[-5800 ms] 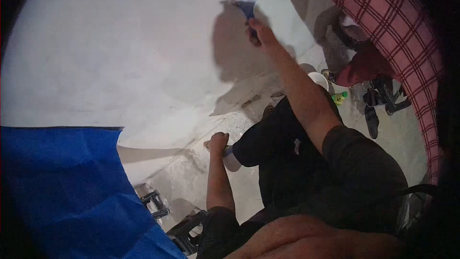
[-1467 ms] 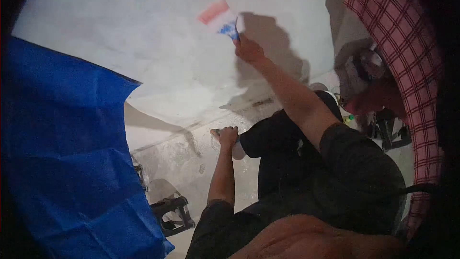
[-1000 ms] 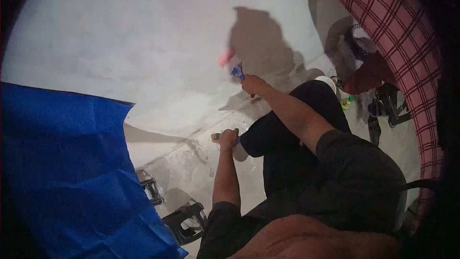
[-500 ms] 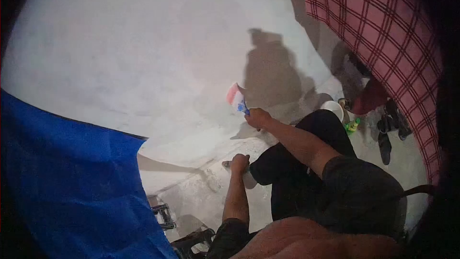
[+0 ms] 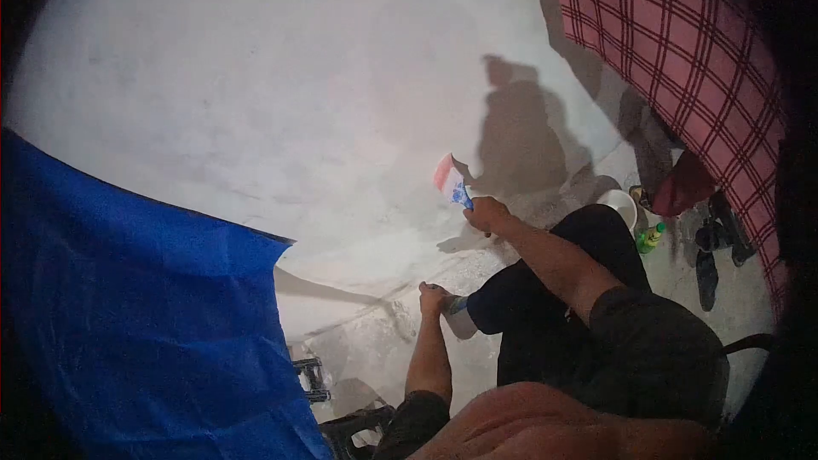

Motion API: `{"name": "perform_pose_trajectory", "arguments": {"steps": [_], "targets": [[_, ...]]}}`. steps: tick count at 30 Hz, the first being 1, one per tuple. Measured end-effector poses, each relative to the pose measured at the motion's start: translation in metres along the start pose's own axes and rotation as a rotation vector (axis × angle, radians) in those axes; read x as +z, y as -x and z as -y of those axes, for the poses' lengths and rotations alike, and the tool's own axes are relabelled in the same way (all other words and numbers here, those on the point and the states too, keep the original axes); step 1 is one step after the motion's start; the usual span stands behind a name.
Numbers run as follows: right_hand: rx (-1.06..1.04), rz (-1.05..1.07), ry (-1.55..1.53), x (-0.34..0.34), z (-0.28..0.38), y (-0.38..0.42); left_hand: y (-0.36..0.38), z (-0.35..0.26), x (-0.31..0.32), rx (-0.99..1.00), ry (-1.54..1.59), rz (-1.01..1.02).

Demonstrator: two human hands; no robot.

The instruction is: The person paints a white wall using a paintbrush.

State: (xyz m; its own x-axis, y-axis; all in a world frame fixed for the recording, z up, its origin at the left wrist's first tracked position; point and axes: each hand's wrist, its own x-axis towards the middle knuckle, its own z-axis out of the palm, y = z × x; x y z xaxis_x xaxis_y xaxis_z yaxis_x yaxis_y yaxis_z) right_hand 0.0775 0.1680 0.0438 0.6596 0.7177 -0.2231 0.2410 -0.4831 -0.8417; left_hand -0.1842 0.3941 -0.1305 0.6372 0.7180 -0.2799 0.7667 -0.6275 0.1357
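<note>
My right hand [image 5: 487, 215] is closed round the blue handle of a putty knife [image 5: 452, 181]. Its wide blade, pinkish at the edge and white with a blue mark near the handle, points up and left, close over the whitish wall [image 5: 281, 119]. Lower down, in front of the knee, my left hand [image 5: 433, 299] has its fingers curled. A flat grey piece [image 5: 461, 324] with a bluish strip shows just right of that hand, partly behind the knee; I cannot tell whether the hand grips it.
A blue sheet [image 5: 153, 315] hangs at the left, and a pink checked cloth [image 5: 682, 43] on the right. Beyond the right knee stand a white bucket [image 5: 629, 204] and a green bottle [image 5: 650, 238]. Dark footwear [image 5: 706, 277] lies farther right. Black frame pieces [image 5: 313, 379] stick out at lower left.
The whole view has shifted, so most things sit farther right. My left hand has turned slightly beside the knee. The right hand keeps its hold on the putty knife.
</note>
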Motion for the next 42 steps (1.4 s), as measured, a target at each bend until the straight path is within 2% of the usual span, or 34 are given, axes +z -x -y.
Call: {"name": "perform_pose_trajectory", "arguments": {"steps": [1,3,4,6,7,12,14,18,20,21,22,24,25,26,28,29,30,31,32,33,34,35,36,37,38,39,40,42], "targets": [[-0.006,-0.005,0.0,-0.002,0.001,0.001,-0.013,0.007,-0.002,0.164,-0.295,0.189],[-0.059,-0.041,0.03,-0.003,0.0,0.006,-0.032,0.026,0.002,0.433,-0.69,0.357],[-0.059,-0.045,0.032,0.0,-0.001,0.005,-0.021,0.02,-0.011,0.325,-0.568,0.375],[-0.066,-0.072,0.148,0.004,0.001,0.001,0.003,0.009,-0.035,-0.025,-0.23,0.276],[-0.07,-0.072,0.15,0.004,0.005,0.003,0.008,0.006,-0.038,-0.107,-0.172,0.228],[0.001,0.015,0.053,0.01,0.011,0.004,0.013,0.018,-0.04,-0.155,-0.185,0.159],[-0.006,0.01,0.036,0.013,0.01,0.004,0.012,0.026,-0.049,-0.004,-0.303,0.502],[-0.024,0.013,0.017,0.015,0.014,0.007,0.013,0.063,-0.032,0.051,-0.348,0.445],[-0.021,-0.019,0.011,0.019,0.016,0.011,0.001,0.091,-0.015,-0.138,-0.066,0.788],[-0.022,-0.047,0.006,0.021,0.019,0.011,0.001,0.112,-0.014,-0.191,0.216,0.847],[-0.024,-0.041,0.005,0.023,0.02,0.01,0.011,0.115,-0.023,-0.198,0.218,0.846],[-0.032,-0.018,0.009,0.025,0.018,0.008,0.043,0.116,-0.035,-0.206,0.497,0.803],[-0.023,-0.011,0.008,0.029,0.017,0.007,0.055,0.107,-0.047,-0.482,0.687,0.792],[-0.03,-0.032,-0.013,0.032,0.015,0.004,0.057,0.109,-0.044,-0.487,0.683,0.803],[-0.028,-0.047,-0.035,0.047,0.004,-0.012,0.055,0.122,-0.034,-0.356,0.612,0.827],[-0.092,-0.122,-0.031,0.06,-0.008,-0.029,0.061,0.125,-0.034,-0.363,0.611,0.834],[-0.158,-0.197,-0.029,0.069,-0.014,-0.037,0.069,0.126,-0.037,0.071,0.613,0.719],[-0.155,-0.191,-0.029,0.063,-0.004,-0.024,0.074,0.123,-0.041,0.287,0.607,0.661],[-0.045,-0.114,-0.204,0.055,0.008,-0.011,0.079,0.12,-0.045,0.497,0.599,0.582],[0.065,-0.04,-0.377,0.048,0.018,-0.001,0.08,0.11,-0.05,0.206,0.548,0.584],[0.065,-0.042,-0.378,0.056,0.007,-0.011,0.078,0.106,-0.05,-0.082,0.489,0.578],[-0.081,-0.141,-0.192,0.067,-0.006,-0.025,0.078,0.103,-0.049,-0.081,0.487,0.578],[-0.225,-0.24,-0.003,0.074,-0.015,-0.034,0.072,0.106,-0.044,0.037,0.259,0.529],[-0.224,-0.243,-0.005,0.074,-0.014,-0.032,0.065,0.111,-0.037,0.153,0.031,0.476],[-0.243,-0.193,0.077,0.072,-0.009,-0.027,0.052,0.12,-0.027,0.157,0.028,0.475],[-0.262,-0.141,0.159,0.07,-0.004,-0.022,0.036,0.131,-0.015,0.065,-0.082,0.438],[-0.26,-0.144,0.159,0.067,-0.001,-0.014,0.035,0.127,-0.017,-0.028,-0.191,0.4],[-0.266,-0.015,0.287,0.062,0.007,0.002,0.05,0.1,-0.038,-0.048,-0.236,0.372]]}}
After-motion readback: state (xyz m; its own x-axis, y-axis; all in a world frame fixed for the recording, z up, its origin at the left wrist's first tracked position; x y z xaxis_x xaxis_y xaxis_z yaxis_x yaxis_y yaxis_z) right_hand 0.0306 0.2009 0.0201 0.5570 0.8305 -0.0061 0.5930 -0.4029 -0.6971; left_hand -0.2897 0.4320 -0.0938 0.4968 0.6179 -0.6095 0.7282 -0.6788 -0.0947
